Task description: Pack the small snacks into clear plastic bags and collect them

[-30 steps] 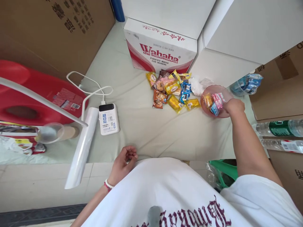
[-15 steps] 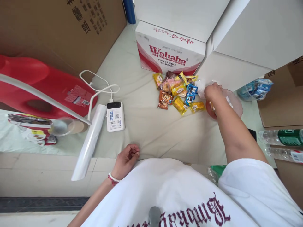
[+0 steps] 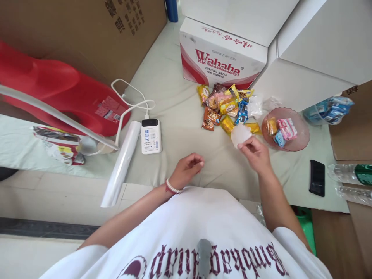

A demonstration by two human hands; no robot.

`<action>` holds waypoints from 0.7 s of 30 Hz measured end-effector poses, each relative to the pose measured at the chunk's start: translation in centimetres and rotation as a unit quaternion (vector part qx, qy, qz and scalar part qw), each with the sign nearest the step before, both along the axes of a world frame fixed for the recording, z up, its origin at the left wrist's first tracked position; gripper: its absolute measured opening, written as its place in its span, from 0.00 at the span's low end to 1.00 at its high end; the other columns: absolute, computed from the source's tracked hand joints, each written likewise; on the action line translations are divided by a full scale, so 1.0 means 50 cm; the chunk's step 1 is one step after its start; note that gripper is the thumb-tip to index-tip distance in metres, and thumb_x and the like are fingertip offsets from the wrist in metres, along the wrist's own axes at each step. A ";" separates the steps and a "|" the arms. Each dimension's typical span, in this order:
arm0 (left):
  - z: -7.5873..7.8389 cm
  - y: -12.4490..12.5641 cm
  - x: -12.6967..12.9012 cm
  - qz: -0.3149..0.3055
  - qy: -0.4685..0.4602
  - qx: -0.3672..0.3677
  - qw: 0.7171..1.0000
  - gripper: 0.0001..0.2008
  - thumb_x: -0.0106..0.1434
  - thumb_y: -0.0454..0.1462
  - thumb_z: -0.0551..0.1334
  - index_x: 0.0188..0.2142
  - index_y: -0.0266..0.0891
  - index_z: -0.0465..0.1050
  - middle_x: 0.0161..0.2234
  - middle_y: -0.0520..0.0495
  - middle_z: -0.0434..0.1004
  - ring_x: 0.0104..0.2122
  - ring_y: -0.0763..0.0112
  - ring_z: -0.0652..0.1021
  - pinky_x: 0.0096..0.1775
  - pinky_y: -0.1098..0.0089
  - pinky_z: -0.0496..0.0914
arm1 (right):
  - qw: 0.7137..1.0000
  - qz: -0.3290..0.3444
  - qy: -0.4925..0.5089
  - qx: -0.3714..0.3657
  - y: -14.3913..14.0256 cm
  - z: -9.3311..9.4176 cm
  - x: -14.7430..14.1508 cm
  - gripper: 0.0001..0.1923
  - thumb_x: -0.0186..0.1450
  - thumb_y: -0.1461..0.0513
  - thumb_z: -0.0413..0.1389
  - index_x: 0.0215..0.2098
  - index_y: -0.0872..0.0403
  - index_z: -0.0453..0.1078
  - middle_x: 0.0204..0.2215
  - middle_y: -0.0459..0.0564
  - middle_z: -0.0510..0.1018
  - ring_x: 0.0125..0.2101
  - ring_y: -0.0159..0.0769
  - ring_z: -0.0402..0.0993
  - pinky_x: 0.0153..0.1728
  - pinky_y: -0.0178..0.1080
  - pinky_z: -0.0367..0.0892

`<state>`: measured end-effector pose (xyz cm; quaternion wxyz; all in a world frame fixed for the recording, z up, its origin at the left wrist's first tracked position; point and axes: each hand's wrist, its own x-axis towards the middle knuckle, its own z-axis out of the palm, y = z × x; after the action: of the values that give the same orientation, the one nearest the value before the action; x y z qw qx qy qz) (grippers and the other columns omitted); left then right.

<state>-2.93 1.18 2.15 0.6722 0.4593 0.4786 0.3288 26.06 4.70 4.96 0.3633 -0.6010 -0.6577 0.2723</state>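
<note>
The right hand [image 3: 255, 152] pinches a pale round wrapped snack [image 3: 240, 134] just off the snack pile [image 3: 226, 108], beside the pink bowl [image 3: 300, 133] near the table's far right; the left hand [image 3: 187, 170], loosely curled and empty, rests near the front edge. The step looks like sorting snacks; next calls for carrying it over the bowl's rim.
</note>
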 end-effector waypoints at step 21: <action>-0.069 0.014 0.057 0.056 -0.101 -0.028 0.993 0.21 0.56 0.51 0.74 0.32 0.40 0.69 0.29 0.55 0.71 0.32 0.72 0.72 0.39 0.68 0.71 | 0.928 -0.130 0.317 -0.148 -0.113 -0.126 -0.105 0.16 0.64 0.48 0.64 0.39 0.51 0.77 0.34 0.45 0.80 0.34 0.35 0.74 0.41 0.39 0.71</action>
<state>-0.10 1.90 -1.30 0.7100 0.3778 0.4424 0.3968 20.82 -0.93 -1.35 0.4922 -0.6104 -0.3767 0.4933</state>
